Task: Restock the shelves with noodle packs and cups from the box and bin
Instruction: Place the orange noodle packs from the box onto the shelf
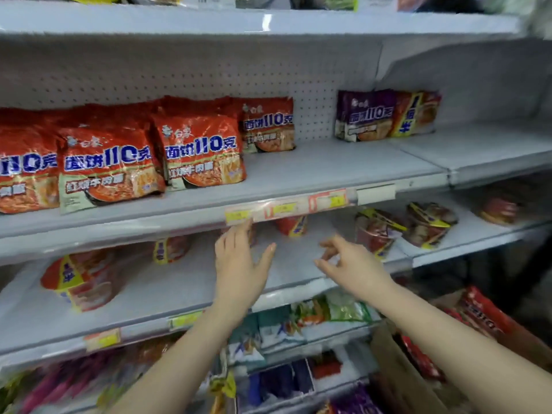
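Pretty clearly a grocery shop aisle. White metal shelving (328, 171) with a pegboard back panel (209, 82), tiers stacked one over another. Price tags (286, 208) sit in a strip along the front edge of the middle shelf. Rows of identical red noodle packs (203, 150) stand along the left end, noodle cups (430, 224) below.

The red noodle packs (197, 150) are showing crinkled, glossy plastic film that is catching the light. The shelf (328, 168) is looking like smooth, matt painted metal, with a perforated back panel (209, 82). The cardboard box (397, 372) is showing dull brown paperboard. The cups (379, 231), blurred, are probably wearing shiny shrink-wrap.
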Demonstrator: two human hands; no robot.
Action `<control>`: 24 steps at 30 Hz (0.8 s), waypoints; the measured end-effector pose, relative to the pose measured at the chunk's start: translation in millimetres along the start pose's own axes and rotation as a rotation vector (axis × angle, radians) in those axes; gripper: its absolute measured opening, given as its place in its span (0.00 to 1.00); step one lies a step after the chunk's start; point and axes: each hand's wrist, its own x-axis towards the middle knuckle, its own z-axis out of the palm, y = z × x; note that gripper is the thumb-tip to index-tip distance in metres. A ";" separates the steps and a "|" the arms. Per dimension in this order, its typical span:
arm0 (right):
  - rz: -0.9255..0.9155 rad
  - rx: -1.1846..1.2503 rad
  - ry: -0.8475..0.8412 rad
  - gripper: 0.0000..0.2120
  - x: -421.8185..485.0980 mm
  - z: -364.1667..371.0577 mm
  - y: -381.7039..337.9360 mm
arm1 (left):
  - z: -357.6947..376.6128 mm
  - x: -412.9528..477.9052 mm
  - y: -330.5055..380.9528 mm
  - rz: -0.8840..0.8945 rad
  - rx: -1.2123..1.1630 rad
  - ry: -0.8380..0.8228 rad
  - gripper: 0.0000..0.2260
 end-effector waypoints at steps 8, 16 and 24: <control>0.412 -0.033 0.026 0.19 -77.3 -34.2 157.5 | 125.1 -36.6 76.5 0.056 -0.160 -0.355 0.25; 0.804 0.087 -0.177 0.17 -112.7 19.2 339.8 | 288.8 -62.6 108.9 -0.026 -0.125 -0.702 0.24; 0.857 0.144 -0.413 0.15 -92.2 62.3 465.0 | 456.4 -102.5 143.0 -0.423 -0.215 -1.035 0.15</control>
